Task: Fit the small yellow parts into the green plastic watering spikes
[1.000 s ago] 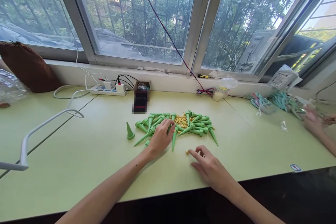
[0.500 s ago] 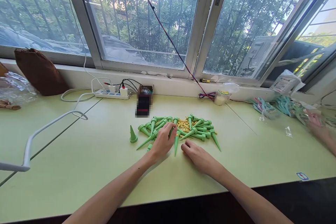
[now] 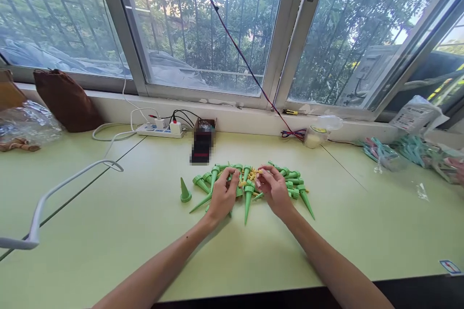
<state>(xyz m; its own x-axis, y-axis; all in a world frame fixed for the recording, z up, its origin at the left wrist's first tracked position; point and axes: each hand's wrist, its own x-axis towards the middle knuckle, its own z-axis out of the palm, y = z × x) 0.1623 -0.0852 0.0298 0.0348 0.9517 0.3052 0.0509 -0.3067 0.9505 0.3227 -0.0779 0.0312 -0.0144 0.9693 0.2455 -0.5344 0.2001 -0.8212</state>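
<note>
A heap of green plastic cone spikes lies on the pale green table, with small yellow pieces among them. My left hand rests on the heap's left part, fingers curled round a green spike. My right hand is over the middle of the heap, fingertips pinched at the yellow pieces; what they hold is too small to name. One green cone stands upright apart, left of the heap.
A power strip with cables and a small dark box sit by the window sill. A brown pouch and plastic bag lie far left, a white bar in front. Another person's hand works among bagged parts at right.
My right hand moved from the bare table up and left into the heap and pinched at the yellow pieces. My left hand stayed on the spikes. The view shifted slightly.
</note>
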